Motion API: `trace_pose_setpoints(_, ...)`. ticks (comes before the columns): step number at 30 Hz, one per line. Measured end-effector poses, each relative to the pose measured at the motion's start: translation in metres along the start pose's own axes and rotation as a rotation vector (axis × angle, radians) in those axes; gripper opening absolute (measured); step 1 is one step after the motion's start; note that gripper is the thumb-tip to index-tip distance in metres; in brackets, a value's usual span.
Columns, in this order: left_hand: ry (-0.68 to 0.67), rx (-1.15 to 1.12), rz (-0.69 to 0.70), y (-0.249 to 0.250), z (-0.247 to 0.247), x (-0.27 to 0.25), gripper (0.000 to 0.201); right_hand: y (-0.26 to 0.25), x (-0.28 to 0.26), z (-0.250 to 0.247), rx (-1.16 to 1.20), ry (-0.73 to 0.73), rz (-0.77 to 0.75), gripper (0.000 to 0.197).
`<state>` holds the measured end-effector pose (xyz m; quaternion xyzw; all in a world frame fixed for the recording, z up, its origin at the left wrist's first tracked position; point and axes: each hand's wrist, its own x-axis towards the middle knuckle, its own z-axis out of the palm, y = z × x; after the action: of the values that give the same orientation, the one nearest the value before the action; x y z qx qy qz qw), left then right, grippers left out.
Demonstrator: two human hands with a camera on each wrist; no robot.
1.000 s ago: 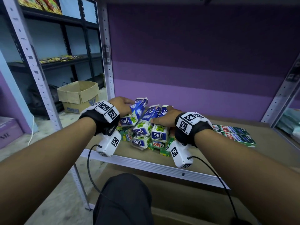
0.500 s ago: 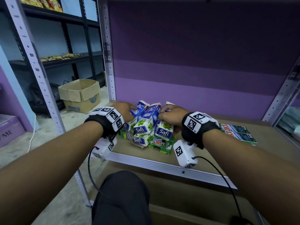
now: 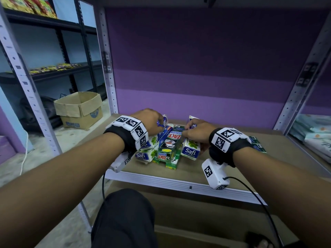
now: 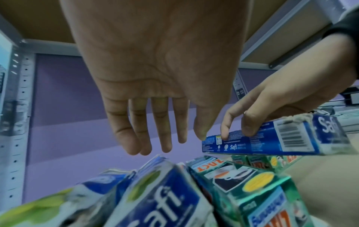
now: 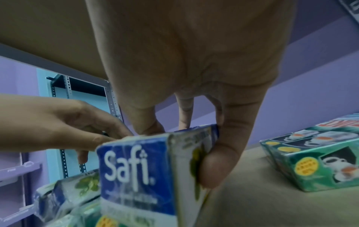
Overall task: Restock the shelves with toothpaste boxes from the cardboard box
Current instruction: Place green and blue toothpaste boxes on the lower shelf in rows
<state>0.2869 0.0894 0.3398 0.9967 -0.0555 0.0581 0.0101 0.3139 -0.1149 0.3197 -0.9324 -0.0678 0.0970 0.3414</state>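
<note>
You are wearing a black wrist strap (image 3: 123, 138) topped with white blocks bearing black square markers on each bare forearm. A white camera housing (image 3: 214, 173) is hanging beneath each wrist, trailing a thin black cable (image 3: 258, 199). Dark trousers (image 3: 125, 219) are covering your knee.

Brown shelf board (image 3: 223, 169) carries heaped toothpaste boxes (image 3: 167, 149), apparently touching

A heap of toothpaste boxes (image 3: 166, 147) lies on the shelf (image 3: 206, 169) near its front edge. Two flat boxes (image 3: 258, 144) lie at its three o'clock. The cardboard box (image 3: 79, 110) sits on the floor at ten o'clock.
</note>
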Motion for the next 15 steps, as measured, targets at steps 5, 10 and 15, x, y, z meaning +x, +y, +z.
trace_pose_setpoints(5, -0.051, 0.014, 0.053, 0.029, 0.004, 0.004, 0.029, 0.019, -0.008, 0.001, -0.033, 0.022, 0.024, 0.024)
trace_pose_setpoints(10, -0.093, 0.084, 0.044, 0.046, 0.012, 0.003, 0.031, 0.031, -0.012, 0.005, -0.069, -0.030, 0.048, 0.022)
trace_pose_setpoints(15, -0.152, 0.145, 0.030, 0.056, 0.016, 0.005, 0.043, 0.036, -0.013, 0.013, -0.128, -0.056, 0.052, 0.026)
